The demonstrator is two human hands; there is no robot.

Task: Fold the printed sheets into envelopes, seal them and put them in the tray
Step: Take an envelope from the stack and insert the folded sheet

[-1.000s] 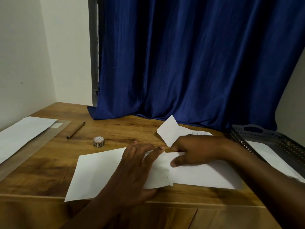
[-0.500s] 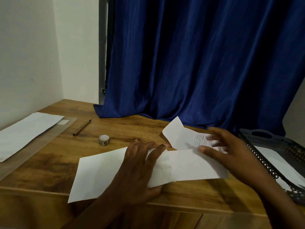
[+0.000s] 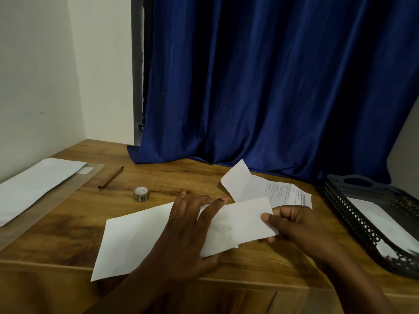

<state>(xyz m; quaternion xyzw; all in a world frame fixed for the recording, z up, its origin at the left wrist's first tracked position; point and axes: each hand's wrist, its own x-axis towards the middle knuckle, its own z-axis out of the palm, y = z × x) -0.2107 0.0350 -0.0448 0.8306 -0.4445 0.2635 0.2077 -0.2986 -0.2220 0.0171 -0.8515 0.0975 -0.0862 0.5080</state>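
A white envelope (image 3: 136,236) lies at the table's front edge, its left corner hanging over. My left hand (image 3: 188,232) presses flat on it with straight fingers. A folded white sheet (image 3: 247,219) sticks out of the envelope's right end, and my right hand (image 3: 292,223) pinches its right edge between thumb and fingers. Behind it lies a printed sheet (image 3: 278,191), partly folded, one flap raised. The dark mesh tray (image 3: 353,214) sits at the right with a white envelope (image 3: 381,223) inside.
A small roll of tape (image 3: 141,193) and a brown pen (image 3: 111,177) lie left of centre. More white envelopes (image 3: 34,189) rest on a clear sleeve at the far left. A blue curtain (image 3: 272,87) hangs behind the table.
My right hand let go of the sheet, reached right, then came back and pinched the folded sheet's right edge. The sheet now shows shorter beyond the envelope. My left hand stayed pressed down.
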